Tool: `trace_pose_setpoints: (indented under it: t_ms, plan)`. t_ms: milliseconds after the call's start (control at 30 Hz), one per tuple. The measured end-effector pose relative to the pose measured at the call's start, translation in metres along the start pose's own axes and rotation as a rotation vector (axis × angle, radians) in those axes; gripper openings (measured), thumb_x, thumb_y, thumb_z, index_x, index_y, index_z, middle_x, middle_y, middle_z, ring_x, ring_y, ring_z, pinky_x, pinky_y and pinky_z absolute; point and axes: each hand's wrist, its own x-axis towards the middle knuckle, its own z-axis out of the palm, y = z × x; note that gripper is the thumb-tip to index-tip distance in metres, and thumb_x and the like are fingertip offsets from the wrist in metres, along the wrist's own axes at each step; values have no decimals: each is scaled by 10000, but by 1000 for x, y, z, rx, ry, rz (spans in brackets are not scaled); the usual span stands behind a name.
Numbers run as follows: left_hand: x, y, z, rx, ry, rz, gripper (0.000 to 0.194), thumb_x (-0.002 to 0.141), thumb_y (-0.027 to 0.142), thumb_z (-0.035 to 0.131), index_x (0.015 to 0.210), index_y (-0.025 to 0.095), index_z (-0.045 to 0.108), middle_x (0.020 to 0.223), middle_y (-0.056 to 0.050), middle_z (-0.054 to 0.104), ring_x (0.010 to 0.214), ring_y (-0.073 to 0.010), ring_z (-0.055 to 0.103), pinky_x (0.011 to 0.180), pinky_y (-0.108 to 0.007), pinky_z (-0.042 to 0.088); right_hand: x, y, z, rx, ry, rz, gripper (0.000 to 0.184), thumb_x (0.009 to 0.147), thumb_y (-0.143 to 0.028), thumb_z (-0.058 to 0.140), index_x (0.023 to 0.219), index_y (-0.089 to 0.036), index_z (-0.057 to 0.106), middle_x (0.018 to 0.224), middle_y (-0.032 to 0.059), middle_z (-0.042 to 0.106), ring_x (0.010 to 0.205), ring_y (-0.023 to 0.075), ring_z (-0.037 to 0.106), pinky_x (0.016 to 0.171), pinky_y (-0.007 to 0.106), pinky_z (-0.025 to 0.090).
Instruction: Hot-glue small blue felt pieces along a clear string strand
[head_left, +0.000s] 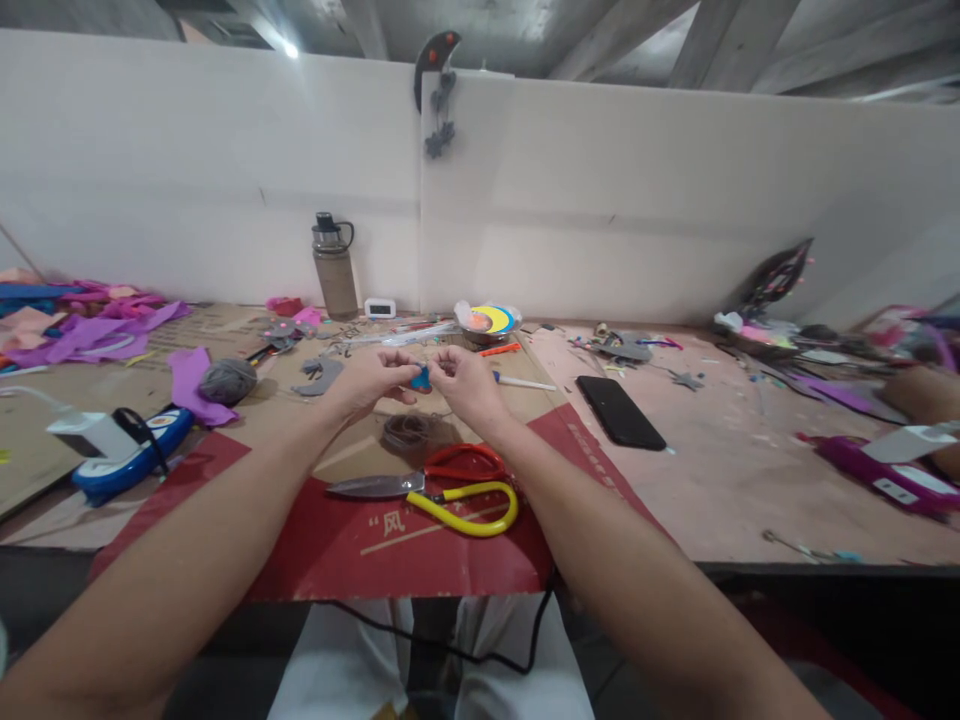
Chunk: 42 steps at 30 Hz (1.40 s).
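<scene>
Close together above the cardboard, my left hand (381,376) and my right hand (463,380) pinch a small blue piece (421,379) between them. The fingers cover much of it, and its exact kind cannot be made out. Just below the hands lies a coil of brown cord (406,431). Nearer to me rest scissors (457,500) with one red and one yellow handle, blades pointing left. A thin white stick tool (525,382) with a blue end lies beside my right hand. Left of my left hand is a grey felt cutout (318,377).
A black phone (621,412) lies at right. Behind stand a water bottle (334,268), a small white clock (380,308) and a bowl (487,322). Grey yarn (228,381) and a blue power strip (131,460) are left. Another person's arm (926,400) shows at far right, near a purple power strip (885,480).
</scene>
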Motion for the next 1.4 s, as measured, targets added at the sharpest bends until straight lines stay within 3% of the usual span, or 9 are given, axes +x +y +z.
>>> trace_pose_setpoints:
  t_ms: [233,467,667,833,1000,1167,1400]
  plan:
    - [1,-2,-3,165,28,54,273,666,371,736,773,128,669,745,-47,665,651,-137,611,512,-250,542,-2,-2,1,-11,-4,-26,132,823,-281,525,756,-182,580,710,5,622,652,126,534,604,237,376]
    - [0,-1,-5,363,97,181,211,701,351,670,732,143,659,683,-7,597,510,-90,518,455,-235,506,-7,-10,-1,24,-7,-84,135,854,-285,513,831,-175,587,730,-9,576,659,120,478,640,245,361]
    - [0,2,-3,288,113,168,166,677,289,675,723,133,644,697,-20,618,504,-82,522,453,-219,497,-7,-6,0,9,18,-136,32,833,-217,518,827,-187,528,744,-17,537,683,124,465,668,247,363]
    - [-1,1,-2,304,96,150,175,694,292,683,731,129,629,710,-15,624,476,-81,562,463,-217,482,-4,-4,-1,-10,27,-128,110,848,-242,521,752,-190,522,719,-14,536,682,129,465,670,256,346]
    - [1,0,0,241,67,148,238,683,342,724,722,127,629,674,-20,646,623,-128,638,668,-282,541,-3,-7,-3,-50,49,-125,161,874,-248,486,722,-198,477,717,-14,516,698,134,455,669,260,328]
    - [4,-4,-2,238,25,187,267,688,341,740,827,125,667,794,-55,699,749,-154,660,799,-328,524,-3,-8,-4,-87,66,-136,198,892,-265,462,703,-206,448,717,-11,505,706,141,450,678,269,319]
    - [1,-1,-1,162,53,148,351,641,265,770,947,141,652,781,-55,707,754,-173,671,749,-341,542,-5,-8,-4,-86,72,-148,222,899,-288,453,693,-206,451,701,-11,506,678,137,435,660,268,312]
